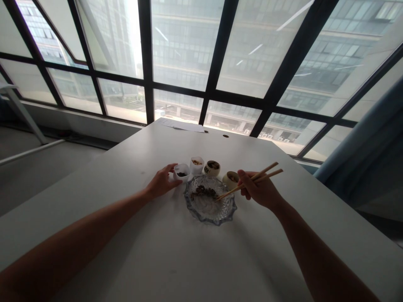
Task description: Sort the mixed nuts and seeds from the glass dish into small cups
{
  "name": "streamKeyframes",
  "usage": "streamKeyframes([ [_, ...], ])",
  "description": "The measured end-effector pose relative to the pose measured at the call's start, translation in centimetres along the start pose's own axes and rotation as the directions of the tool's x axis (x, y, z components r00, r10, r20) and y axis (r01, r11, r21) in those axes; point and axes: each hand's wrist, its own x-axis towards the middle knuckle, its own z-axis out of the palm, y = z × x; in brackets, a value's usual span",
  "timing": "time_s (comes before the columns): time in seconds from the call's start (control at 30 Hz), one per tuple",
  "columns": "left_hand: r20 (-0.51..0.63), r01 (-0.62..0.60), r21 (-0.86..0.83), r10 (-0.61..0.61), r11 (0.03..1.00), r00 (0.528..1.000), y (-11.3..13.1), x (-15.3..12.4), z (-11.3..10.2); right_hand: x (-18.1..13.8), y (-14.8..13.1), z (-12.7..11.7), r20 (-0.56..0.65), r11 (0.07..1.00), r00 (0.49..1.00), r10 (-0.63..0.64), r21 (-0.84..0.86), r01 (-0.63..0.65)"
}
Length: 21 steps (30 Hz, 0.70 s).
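My right hand (258,189) is closed round a pair of wooden chopsticks (252,180), their tips down over the right side of a clear glass plate (210,209). A small heap of dark bits (204,192) lies on that plate. My left hand (162,181) rests on the table with its fingers against a small white bowl (181,172) of dark bits, left of the plate. Behind the plate stand a square white cup (197,164), a round cream bowl (212,167), and another cream bowl (230,178) partly hidden by my right hand.
The white table (126,235) runs back to a wall of dark-framed windows (217,63). A sheet of paper (184,125) lies at the table's far edge. A blue curtain (371,142) hangs at the right, and a white stand (19,113) sits far left.
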Motion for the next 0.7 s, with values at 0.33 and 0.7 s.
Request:
streamKeyframes([
  [0.33, 0.007, -0.005, -0.003, 0.005, 1.000, 1.000, -0.1, 0.0, -0.1, 0.0, 0.1, 0.3, -0.073, 0.990, 0.988, -0.134, -0.042, 0.131],
  [0.7, 0.008, -0.004, -0.005, 0.004, 1.000, 1.000, -0.1, 0.0, 0.0, -0.2, -0.2, 1.3, -0.033, 0.986, 0.987, -0.155, -0.071, 0.153],
])
